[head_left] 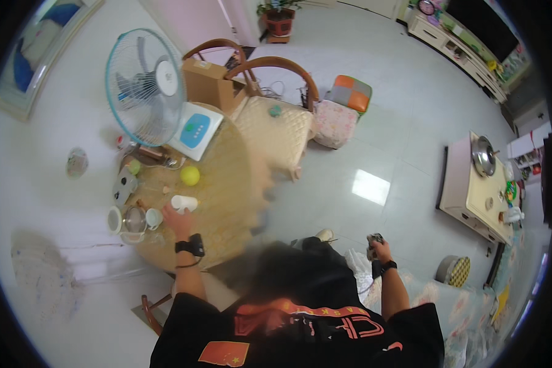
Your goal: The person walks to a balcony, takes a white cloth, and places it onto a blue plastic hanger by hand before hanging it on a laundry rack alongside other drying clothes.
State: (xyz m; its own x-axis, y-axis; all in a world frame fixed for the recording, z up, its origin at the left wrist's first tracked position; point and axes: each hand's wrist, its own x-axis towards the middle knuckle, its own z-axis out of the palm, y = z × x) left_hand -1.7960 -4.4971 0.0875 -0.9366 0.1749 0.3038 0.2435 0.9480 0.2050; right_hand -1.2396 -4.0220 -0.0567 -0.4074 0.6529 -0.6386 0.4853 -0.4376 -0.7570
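Note:
My left hand (179,222), with a dark wrist strap, reaches over the round table (227,202) at the left. Its fingers close on a small white cup (184,203), tilted on its side. Left of this hand stand a white mug (154,218) and a clear glass pot (135,219). Beyond the cup rests a yellow ball (190,176). My right hand (381,250) is out to the right, low beside my leg, closed round a small dark and silvery object (374,239) whose kind I cannot make out.
A fan (146,86) with a white base (196,130) stands on the table's far side. Beyond are a cardboard box (208,84), a cushioned chair (273,126) and a patchwork stool (349,93). At the right, a cream low table (478,190) carries a metal pan (483,156).

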